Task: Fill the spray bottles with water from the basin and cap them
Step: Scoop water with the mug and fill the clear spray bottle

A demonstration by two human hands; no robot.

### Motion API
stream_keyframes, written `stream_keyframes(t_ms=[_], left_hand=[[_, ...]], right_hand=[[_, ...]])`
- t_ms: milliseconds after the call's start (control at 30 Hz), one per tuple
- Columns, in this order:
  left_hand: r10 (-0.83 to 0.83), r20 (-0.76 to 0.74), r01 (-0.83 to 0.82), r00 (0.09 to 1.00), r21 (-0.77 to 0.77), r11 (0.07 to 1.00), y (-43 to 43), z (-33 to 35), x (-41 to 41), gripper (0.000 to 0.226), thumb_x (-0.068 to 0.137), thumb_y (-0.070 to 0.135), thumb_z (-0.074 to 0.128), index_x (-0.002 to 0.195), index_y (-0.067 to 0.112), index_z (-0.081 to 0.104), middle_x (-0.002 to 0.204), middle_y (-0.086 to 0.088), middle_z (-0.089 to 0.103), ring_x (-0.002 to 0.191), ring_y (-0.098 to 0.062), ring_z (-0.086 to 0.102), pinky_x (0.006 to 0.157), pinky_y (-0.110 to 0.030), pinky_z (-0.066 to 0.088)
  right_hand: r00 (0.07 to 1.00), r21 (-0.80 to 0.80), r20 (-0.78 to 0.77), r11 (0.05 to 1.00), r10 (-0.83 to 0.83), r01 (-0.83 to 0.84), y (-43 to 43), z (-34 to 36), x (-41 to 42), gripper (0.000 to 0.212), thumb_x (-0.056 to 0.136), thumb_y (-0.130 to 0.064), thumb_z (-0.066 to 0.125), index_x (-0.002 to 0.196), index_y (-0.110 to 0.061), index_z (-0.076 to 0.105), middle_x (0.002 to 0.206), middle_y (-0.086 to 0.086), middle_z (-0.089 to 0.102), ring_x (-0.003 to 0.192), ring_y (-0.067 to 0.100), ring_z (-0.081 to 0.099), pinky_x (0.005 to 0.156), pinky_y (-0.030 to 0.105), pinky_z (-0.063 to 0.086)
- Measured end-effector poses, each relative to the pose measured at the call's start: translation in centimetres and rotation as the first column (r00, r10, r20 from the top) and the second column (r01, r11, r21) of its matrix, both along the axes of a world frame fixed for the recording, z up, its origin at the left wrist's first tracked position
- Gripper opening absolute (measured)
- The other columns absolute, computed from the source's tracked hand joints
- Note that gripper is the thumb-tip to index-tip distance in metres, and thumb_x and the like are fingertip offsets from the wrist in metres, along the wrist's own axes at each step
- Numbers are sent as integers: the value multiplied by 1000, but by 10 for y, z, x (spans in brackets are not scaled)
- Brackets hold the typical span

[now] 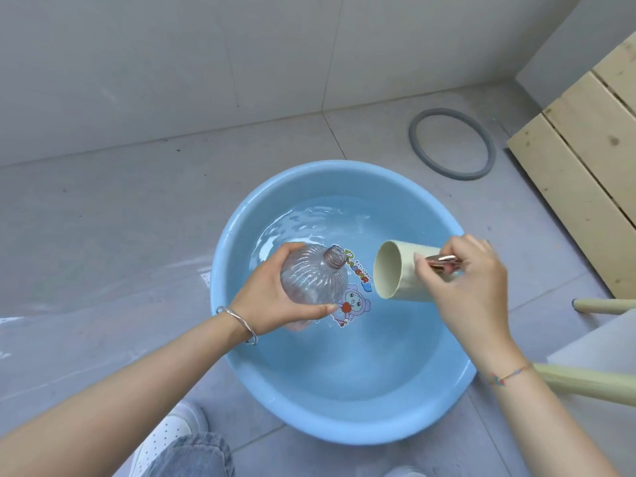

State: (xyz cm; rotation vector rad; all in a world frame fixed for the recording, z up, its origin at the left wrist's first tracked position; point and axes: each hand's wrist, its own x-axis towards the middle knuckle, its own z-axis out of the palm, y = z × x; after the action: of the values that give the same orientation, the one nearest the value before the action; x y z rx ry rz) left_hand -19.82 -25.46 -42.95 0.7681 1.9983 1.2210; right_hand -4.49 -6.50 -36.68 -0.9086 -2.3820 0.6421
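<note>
You crouch over a grey tiled floor [103, 235], and the blue basin [220, 270] sits on it right in front of you, holding clear water [361, 356]. A pale wooden slatted panel [578, 160] lies to your right, near the basin. Both hands hover above the water. Your right hand [464, 287] has its fingers curled round a cream cup [402, 273] and pinches the cup's shiny rose-gold handle [442, 259]; the cup is tipped onto its side, its open mouth facing the bottle. Your left hand [272, 301] wraps round the body of the clear ribbed spray bottle [313, 275], thumb across the front. The bottle is uncapped, its neck pointing up and away from you, just beside the cup's mouth but apart from it. A grey ring [413, 136] lies on the floor beyond the basin. A cartoon sticker [356, 297] shows on the basin's bottom, under the water. A silver bangle [241, 320] circles your left wrist.
</note>
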Motion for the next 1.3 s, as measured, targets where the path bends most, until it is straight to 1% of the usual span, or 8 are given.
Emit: stream_keyframes(t_ms=[167, 300, 600, 800, 900, 1000, 1067, 1300], left_hand=[[18, -11, -18, 1000, -5, 1000, 0, -3, 0, 91, 41, 63, 81, 121, 38, 47, 115, 28, 59, 109, 10, 54, 89, -1, 35], [13, -9, -13, 1000, -1, 1000, 0, -5, 0, 89, 42, 62, 82, 120, 38, 48, 114, 25, 61, 108, 5, 57, 93, -11, 40], [30, -5, -30, 1000, 10, 999, -1, -4, -1, 85, 41, 61, 82, 116, 42, 48, 109, 30, 60, 105, 9, 56, 87, -3, 37], [20, -7, -20, 1000, 23, 1000, -2, -5, -2, 87, 43, 60, 83, 120, 37, 49, 112, 27, 61, 108, 7, 57, 91, -8, 39], [28, -9, -28, 1000, 21, 999, -2, -5, -2, 90, 43, 62, 83, 122, 37, 48, 114, 26, 60, 109, 8, 55, 91, -5, 37], [29, -14, -29, 999, 7, 1000, -2, -6, -2, 92, 42, 63, 82, 123, 37, 47, 116, 23, 60, 110, 5, 56, 95, -14, 40], [26, -12, -26, 1000, 11, 1000, -3, -6, -3, 92, 43, 62, 83, 123, 36, 47, 116, 21, 61, 110, 3, 57, 98, -20, 43], [11, -28, -10, 1000, 18, 1000, -4, -5, -3, 90, 46, 60, 85, 125, 35, 47, 119, 22, 60, 114, 3, 55, 101, -22, 41]], right_hand=[[993, 30, 98, 997, 66, -70, 2, -29, 2, 42, 74, -7, 76, 63, -19, 36, 63, -5, 37, 67, 22, 35, 61, 31, 20], [989, 22, 125, 996, 80, -83, 0, -39, 1, 44, 74, -8, 76, 64, -21, 35, 63, -13, 31, 67, 21, 33, 64, 29, 22], [985, 0, 156, 997, 80, -81, -5, -49, 0, 44, 75, -9, 76, 62, -20, 35, 62, -13, 33, 68, 20, 34, 63, 28, 19], [996, -243, 14, 966, -90, 91, 0, -44, 4, 43, 79, -12, 73, 59, -16, 35, 59, -4, 36, 63, 20, 37, 56, 27, 24], [969, -507, -82, 847, -231, 159, 5, -37, 8, 44, 81, -14, 74, 59, -15, 36, 58, -1, 35, 55, 13, 30, 52, 27, 24], [932, -649, -189, 752, -310, 119, 1, -25, 10, 40, 83, -11, 72, 62, -14, 38, 56, 2, 45, 58, 15, 38, 52, 20, 30], [911, -689, -249, 722, -328, 72, -4, -16, 8, 39, 84, -8, 69, 62, -15, 37, 45, -14, 47, 51, 7, 46, 54, 13, 33], [874, -678, -358, 735, -328, -2, -16, 22, -2, 38, 87, -2, 62, 64, -14, 35, 39, -18, 46, 43, -3, 50, 59, 7, 40]])
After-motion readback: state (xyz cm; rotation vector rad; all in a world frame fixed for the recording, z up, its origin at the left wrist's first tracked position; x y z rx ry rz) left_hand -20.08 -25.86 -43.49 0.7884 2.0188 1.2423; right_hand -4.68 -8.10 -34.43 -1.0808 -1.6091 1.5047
